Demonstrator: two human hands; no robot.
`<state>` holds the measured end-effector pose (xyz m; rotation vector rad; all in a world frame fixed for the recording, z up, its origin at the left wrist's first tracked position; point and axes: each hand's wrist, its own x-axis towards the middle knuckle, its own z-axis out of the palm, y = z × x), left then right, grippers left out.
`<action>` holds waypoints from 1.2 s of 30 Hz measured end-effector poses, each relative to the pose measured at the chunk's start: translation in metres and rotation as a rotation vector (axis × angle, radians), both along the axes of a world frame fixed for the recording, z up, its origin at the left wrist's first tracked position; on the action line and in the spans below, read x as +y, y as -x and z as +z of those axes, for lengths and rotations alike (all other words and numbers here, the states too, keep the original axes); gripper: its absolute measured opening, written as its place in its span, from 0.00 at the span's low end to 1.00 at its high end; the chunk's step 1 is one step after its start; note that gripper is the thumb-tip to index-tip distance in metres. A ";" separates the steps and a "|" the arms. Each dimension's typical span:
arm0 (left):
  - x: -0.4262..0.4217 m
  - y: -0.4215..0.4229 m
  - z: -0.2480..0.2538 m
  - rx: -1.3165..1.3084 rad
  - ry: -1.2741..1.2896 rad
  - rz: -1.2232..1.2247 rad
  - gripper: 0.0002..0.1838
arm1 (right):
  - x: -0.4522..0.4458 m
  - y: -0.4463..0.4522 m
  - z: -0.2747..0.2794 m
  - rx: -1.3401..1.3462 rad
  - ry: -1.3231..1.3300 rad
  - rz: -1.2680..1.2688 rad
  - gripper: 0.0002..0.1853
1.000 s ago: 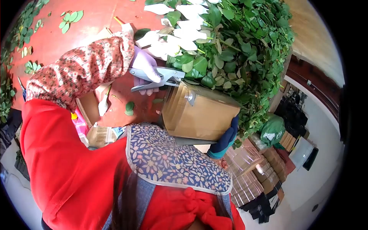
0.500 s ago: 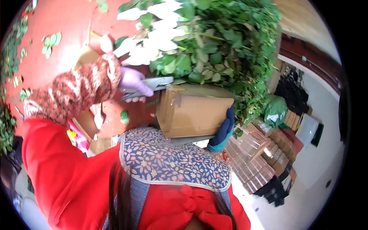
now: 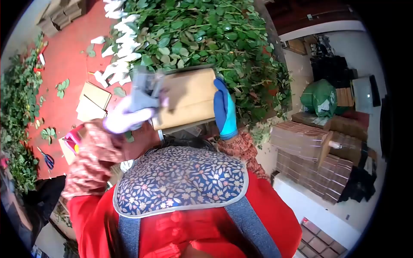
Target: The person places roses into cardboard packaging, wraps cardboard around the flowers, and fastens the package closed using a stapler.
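Note:
My left hand (image 3: 129,116), in a pale lavender glove, is closed round a grey plier stapler (image 3: 144,88). The tool is smeared by motion, and its head stands at the left edge of a folded brown cardboard wrap (image 3: 189,96). Whether its jaws touch the cardboard I cannot tell. On the wrap's right end rests my right hand (image 3: 226,109), in a blue and teal glove, its fingers along the edge and gripping it; the thumb is hidden. Just beyond the wrap lies a big pile of leafy green stems (image 3: 193,36) with white-covered heads (image 3: 124,51) at their left.
The red table (image 3: 64,43) carries cardboard pieces (image 3: 92,101), loose leaves and blue-handled scissors (image 3: 48,160). More greenery (image 3: 19,116) lines its left edge. Bundled flat cardboard (image 3: 309,159) and a green sack (image 3: 319,98) stand on the right.
The cardboard wrap has moved left and up in view, and both hands with it. The stapler has swung from lying sideways to pointing upward. My head view has shifted, showing more table.

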<state>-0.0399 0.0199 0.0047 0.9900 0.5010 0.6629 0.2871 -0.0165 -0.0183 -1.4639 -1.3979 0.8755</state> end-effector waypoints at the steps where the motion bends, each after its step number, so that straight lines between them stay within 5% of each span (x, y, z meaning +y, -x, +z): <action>1: -0.001 -0.023 0.004 0.029 0.014 0.082 0.21 | 0.006 0.005 0.002 -0.081 -0.086 0.034 0.21; 5: -0.006 -0.064 -0.052 0.233 -0.100 0.430 0.19 | 0.018 0.015 0.034 -0.062 -0.097 0.000 0.25; 9: -0.008 -0.042 -0.050 -0.040 0.138 0.583 0.25 | 0.030 0.036 0.054 -0.126 -0.255 0.420 0.31; 10: -0.005 -0.039 -0.050 -0.004 0.092 0.595 0.26 | 0.031 0.056 0.049 0.038 -0.195 0.424 0.34; 13: -0.003 -0.017 -0.080 0.137 0.102 0.567 0.30 | 0.038 0.123 0.010 -0.262 -0.214 0.493 0.38; 16: -0.003 -0.012 -0.099 -0.123 0.154 0.705 0.41 | 0.052 0.159 -0.020 -0.524 -0.220 0.529 0.42; 17: 0.004 0.000 -0.119 -0.073 0.167 0.681 0.45 | 0.068 0.157 -0.013 -0.460 -0.162 0.625 0.45; 19: -0.004 0.003 -0.078 0.105 0.083 0.575 0.46 | 0.080 0.159 -0.035 -0.249 -0.020 0.773 0.41; 21: 0.001 0.009 -0.070 -0.070 0.186 0.454 0.45 | 0.096 0.156 -0.053 -0.020 -0.013 0.850 0.34; 23: 0.010 0.027 -0.080 0.252 -0.254 0.324 0.48 | 0.107 0.142 -0.039 0.111 -0.098 0.870 0.27; 24: 0.010 0.026 -0.084 0.445 -0.325 0.289 0.58 | 0.112 0.121 -0.020 0.313 0.301 0.889 0.28; 25: 0.019 0.011 -0.057 0.757 -0.656 0.203 0.69 | 0.109 0.093 0.002 0.488 0.383 0.839 0.27; 28: 0.028 -0.021 -0.011 1.362 -0.815 0.051 0.67 | 0.088 0.014 0.001 0.977 0.452 0.747 0.45; 31: 0.036 -0.031 -0.011 1.394 -1.103 0.069 0.66 | 0.043 -0.040 0.010 1.127 0.359 0.601 0.46; 36: 0.042 -0.026 -0.040 1.197 -1.194 0.185 0.66 | -0.028 -0.043 -0.006 1.052 0.437 0.400 0.42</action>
